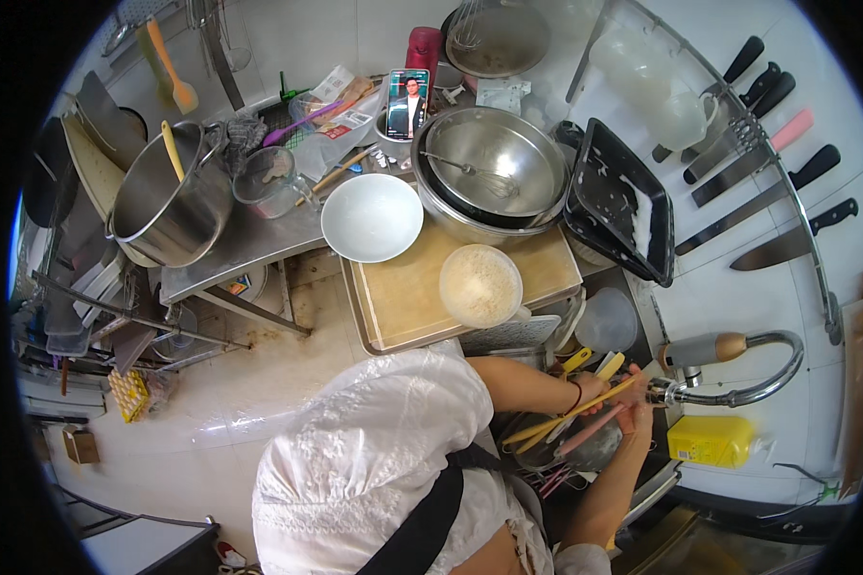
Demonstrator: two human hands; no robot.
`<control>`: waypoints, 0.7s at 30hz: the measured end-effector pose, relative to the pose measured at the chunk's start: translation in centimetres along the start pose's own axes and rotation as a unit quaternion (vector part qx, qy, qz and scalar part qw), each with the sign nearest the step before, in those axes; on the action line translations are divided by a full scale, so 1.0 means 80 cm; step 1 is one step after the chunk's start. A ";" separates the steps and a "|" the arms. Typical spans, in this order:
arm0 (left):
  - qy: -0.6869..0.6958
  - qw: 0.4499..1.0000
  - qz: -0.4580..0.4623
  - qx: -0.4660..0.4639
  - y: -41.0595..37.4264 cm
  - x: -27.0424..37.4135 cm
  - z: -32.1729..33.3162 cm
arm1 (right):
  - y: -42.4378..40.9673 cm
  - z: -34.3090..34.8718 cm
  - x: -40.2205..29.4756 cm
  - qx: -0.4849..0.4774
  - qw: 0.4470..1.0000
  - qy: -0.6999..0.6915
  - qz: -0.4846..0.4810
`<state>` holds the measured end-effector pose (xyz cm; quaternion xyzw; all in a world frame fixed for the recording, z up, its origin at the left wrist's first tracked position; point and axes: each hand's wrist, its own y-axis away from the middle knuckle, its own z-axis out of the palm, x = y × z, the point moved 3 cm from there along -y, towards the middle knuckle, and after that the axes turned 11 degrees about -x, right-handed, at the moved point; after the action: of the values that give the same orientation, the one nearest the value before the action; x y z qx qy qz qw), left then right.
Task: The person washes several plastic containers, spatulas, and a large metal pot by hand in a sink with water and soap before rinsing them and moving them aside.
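Observation:
Over the sink, my left hand (588, 392), with a dark red band at the wrist, grips a bundle of long yellow-handled kitchen utensils (539, 430). My right hand (636, 411) closes around their upper ends, right beside the faucet outlet (661, 392). A pink utensil handle (588, 431) slants down from between the hands. Near my left hand stick up a pale yellow spatula blade (610, 366) and a bright yellow handle (579, 358). Below, a metal bowl (600, 449) and pink-handled pieces (555, 480) sit in the sink, partly hidden.
A cup of pale crumbs (480, 286) and a white bowl (372, 218) stand on a baking tray (395, 302). Nested steel bowls (496, 158) hold a whisk. Black soapy trays (622, 201) lean nearby, below wall-hung knives (791, 233). A yellow bottle (712, 440) lies beyond the sink.

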<state>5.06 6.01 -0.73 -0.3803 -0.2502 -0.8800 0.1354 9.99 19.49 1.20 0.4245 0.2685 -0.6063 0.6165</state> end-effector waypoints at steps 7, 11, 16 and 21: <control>0.055 0.996 0.030 0.068 -0.012 -0.005 -0.006 | -0.015 -0.023 0.000 0.074 0.983 0.161 -0.045; 0.013 0.989 0.034 0.142 -0.015 -0.001 -0.011 | -0.002 0.009 -0.013 0.053 0.998 0.038 -0.022; -0.026 0.981 -0.043 0.189 0.006 0.027 0.011 | 0.015 0.032 -0.013 -0.120 0.990 -0.073 -0.024; 0.008 0.988 -0.019 0.156 -0.081 -0.046 0.002 | -0.003 -0.010 0.004 0.113 0.991 0.073 0.023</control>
<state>4.88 11.68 -5.56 -0.3427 -0.3905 -0.8356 0.1787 9.96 19.99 0.49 0.5406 0.2332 -0.5859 0.5568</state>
